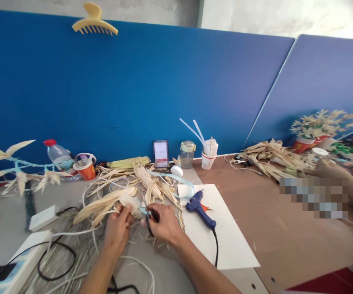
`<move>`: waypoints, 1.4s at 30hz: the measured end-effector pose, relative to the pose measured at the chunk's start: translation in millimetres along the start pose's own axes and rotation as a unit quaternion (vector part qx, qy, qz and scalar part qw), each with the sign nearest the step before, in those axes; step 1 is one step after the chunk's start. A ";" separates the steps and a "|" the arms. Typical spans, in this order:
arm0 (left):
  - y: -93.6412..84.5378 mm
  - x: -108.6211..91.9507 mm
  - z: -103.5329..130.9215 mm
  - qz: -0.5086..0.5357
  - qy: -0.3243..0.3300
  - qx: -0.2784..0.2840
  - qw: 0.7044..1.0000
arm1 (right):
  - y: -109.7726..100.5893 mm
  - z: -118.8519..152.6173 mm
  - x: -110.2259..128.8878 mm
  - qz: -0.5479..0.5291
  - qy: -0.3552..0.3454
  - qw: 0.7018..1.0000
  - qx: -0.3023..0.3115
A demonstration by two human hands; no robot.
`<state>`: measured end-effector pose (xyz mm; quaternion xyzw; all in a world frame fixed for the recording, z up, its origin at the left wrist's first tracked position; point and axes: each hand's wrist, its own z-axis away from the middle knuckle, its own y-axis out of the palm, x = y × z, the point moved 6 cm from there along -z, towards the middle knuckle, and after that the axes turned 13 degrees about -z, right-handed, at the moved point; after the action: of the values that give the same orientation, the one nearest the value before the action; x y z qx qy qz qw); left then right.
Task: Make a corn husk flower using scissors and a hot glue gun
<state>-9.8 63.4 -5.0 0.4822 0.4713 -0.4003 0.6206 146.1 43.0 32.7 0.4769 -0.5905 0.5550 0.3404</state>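
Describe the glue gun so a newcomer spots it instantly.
Below the blue partition, a white sheet of paper lies beside the right hand. On it rests the glue gun, dark blue, black cord trailing from its handle. Its pistol shape sets it apart from the scissors in that hand.

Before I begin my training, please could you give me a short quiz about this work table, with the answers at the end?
1. Which one holds the black-handled metal scissors? A: the left hand. B: the right hand.
2. True or false: the dark-blue plastic glue gun lies on the white paper sheet.
3. Fill the gap: the clear plastic bottle has a ___ cap.

Key: 1. B; 2. true; 3. red.
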 end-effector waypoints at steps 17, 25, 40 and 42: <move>5.9 -6.4 3.4 0.015 0.000 0.006 1.000 | 7.7 4.8 4.8 -0.017 0.017 0.996 0.084; 3.7 -2.3 2.4 0.011 -0.006 0.007 1.000 | 10.0 5.5 1.8 -0.062 0.019 0.994 0.092; 4.7 -5.9 3.8 0.019 -0.021 0.002 1.000 | 13.3 5.9 -2.2 -0.088 0.024 0.989 0.118; 4.5 -5.9 3.3 0.017 -0.021 0.001 1.000 | 13.3 5.3 -2.2 -0.082 0.019 0.989 0.119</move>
<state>-6.2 61.4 2.0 0.4825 0.4496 -0.3997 0.6366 135.0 37.2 25.4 0.5507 -0.4724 0.6002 0.3365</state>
